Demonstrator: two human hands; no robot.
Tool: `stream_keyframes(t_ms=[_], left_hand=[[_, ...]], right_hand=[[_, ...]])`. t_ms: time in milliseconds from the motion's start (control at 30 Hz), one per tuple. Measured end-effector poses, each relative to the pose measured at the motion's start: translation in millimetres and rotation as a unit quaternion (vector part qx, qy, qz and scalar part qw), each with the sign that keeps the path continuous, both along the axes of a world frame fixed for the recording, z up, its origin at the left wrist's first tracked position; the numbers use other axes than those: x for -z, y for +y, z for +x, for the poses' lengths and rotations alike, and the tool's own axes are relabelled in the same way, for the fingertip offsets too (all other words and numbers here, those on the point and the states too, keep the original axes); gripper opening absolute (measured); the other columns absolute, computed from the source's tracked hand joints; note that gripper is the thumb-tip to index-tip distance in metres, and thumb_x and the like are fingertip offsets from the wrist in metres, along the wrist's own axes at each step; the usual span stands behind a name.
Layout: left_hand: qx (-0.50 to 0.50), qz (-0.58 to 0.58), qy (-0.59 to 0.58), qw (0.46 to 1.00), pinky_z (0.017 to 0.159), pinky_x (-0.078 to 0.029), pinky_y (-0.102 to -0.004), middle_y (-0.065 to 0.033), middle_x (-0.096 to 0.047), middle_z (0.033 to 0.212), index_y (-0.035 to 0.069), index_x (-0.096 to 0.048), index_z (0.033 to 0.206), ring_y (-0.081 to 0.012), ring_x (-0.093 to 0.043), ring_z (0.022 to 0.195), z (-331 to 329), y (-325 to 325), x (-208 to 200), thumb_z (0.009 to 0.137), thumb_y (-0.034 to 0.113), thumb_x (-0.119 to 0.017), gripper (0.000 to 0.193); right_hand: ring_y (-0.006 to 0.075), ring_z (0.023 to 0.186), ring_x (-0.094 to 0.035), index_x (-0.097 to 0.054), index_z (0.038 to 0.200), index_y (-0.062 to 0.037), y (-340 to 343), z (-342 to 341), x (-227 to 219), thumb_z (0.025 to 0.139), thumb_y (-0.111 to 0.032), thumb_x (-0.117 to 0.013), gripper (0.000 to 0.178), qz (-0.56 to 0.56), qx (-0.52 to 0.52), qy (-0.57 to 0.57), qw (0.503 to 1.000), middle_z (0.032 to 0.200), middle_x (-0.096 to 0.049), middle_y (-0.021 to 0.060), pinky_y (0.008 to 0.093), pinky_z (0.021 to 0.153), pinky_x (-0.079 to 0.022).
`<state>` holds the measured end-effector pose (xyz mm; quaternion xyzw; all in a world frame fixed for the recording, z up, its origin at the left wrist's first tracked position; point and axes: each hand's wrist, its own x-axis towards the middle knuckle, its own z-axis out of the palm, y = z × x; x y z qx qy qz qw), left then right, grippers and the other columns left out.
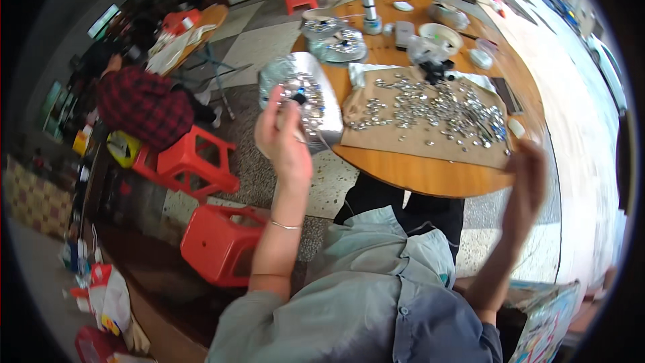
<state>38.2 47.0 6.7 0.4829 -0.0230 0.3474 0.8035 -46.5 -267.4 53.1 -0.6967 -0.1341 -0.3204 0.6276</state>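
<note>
My left hand (pixel 285 136) is raised beside the table's left edge, fingers and thumb closed round a rhinestone-studded piece (pixel 310 104) with a dark patch. Behind this piece spreads a shiny silver sheet or tray (pixel 329 111); where one ends and the other begins is hard to make out. My right hand (pixel 527 169) hangs over the table's right front edge, smeared by motion, so its fingers cannot be read. Nearest to it are a brown cloth-covered board (pixel 403 144) strewn with loose silver rhinestones (pixel 437 107) and a small whitish oval thing (pixel 516 128).
On the round wooden table (pixel 416 178) stand more silver studded pieces (pixel 346 44), a white-and-black bottle (pixel 369 13), a pale bowl (pixel 441 37) and plastic bags. Red stools (pixel 222 245) stand at left. A person in a checked shirt (pixel 144 104) sits nearby; another sits far back.
</note>
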Motion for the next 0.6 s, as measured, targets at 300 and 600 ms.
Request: stream_keyframes(t_ms=[300,600], left_hand=[[0.249,-0.180,0.114,0.945,0.084,-0.044,-0.0275,-0.0075,-0.055,0.109,0.003,-0.045,0.123,-0.0150,-0.053,0.097,-28,-116,-7,0.084,0.003,-0.055,0.040],[0.368,-0.247,0.176,0.879,0.096,-0.038,-0.0317,-0.0062,-0.052,0.120,0.007,-0.041,0.127,-0.0161,-0.050,0.108,-37,-118,-13,0.088,0.008,-0.046,0.039]], right_hand=[[0.0046,0.061,-0.052,-0.062,0.090,0.0003,81,25,24,0.082,-0.001,-0.060,0.009,-0.036,-0.068,0.133,0.988,0.083,-0.057,0.0031,0.0169,0.052,-0.040],[0.0049,0.057,-0.055,-0.065,0.083,-0.0008,79,24,24,0.074,-0.001,-0.068,0.010,-0.066,0.005,0.095,0.993,0.070,-0.058,0.0027,0.0176,0.049,-0.043]])
